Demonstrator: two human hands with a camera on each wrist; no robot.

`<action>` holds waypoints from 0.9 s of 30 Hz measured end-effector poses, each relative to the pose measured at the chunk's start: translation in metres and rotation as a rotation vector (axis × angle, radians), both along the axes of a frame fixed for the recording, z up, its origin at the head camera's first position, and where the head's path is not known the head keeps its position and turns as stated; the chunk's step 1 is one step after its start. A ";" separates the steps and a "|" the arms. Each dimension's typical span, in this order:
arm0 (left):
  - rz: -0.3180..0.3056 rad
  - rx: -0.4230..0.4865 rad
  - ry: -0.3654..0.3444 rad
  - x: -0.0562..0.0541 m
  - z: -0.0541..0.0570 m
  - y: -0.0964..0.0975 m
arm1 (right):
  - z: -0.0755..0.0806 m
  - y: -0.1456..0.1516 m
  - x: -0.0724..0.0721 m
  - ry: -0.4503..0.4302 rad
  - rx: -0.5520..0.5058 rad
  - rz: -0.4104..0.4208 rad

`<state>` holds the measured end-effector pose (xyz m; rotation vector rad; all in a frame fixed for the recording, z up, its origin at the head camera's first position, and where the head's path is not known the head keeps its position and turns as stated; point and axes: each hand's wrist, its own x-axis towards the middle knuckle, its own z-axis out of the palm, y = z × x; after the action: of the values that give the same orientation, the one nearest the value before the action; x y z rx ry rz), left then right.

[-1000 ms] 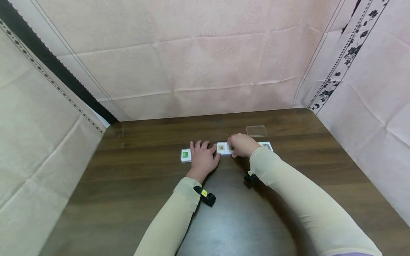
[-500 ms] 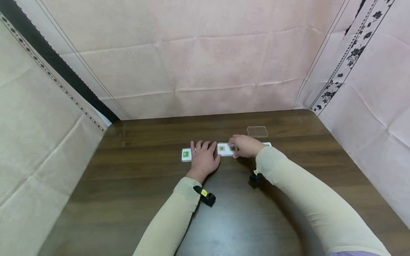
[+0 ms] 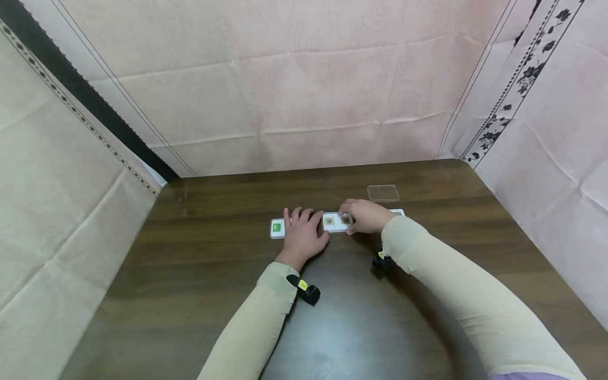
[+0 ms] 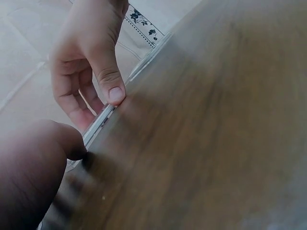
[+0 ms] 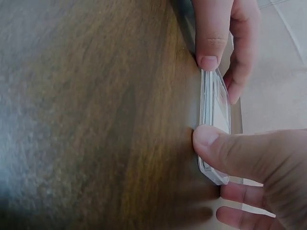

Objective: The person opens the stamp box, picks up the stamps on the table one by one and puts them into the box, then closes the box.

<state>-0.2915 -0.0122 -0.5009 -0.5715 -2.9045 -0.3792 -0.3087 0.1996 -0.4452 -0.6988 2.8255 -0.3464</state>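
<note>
Flat clear cases with white cards inside lie in a row on the brown table. My right hand (image 3: 367, 215) pinches the middle card case (image 3: 335, 222), thumb on its near edge and fingers on the far side. Two small brownish pictures show on it. The left hand (image 3: 302, 237) lies with fingers spread over a card case (image 3: 277, 228) with a green picture, mostly covered. In the right wrist view my left thumb (image 5: 209, 63) touches the left end of the middle case, whose edge (image 5: 207, 103) looks layered. A further card case (image 3: 398, 212) is partly hidden behind the right hand.
A clear plastic rectangle (image 3: 382, 192) lies beyond the right hand, near the far edge of the wooden table (image 3: 223, 227). Pale cloth (image 3: 332, 89) hangs behind the table and on both sides. A small black camera (image 3: 310, 294) is strapped at my left wrist.
Over the last second my right hand has shifted slightly to the right along the middle card case. The left hand has stayed nearly still. The head view has tilted a little.
</note>
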 end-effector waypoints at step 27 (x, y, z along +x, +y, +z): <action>0.010 0.022 -0.015 0.002 0.003 0.004 | 0.003 0.123 -0.059 -0.056 0.017 -0.197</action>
<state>-0.2899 -0.0084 -0.4981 -0.5528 -2.9126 -0.4154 -0.3677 0.3221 -0.4417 -0.4005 2.8466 -0.3665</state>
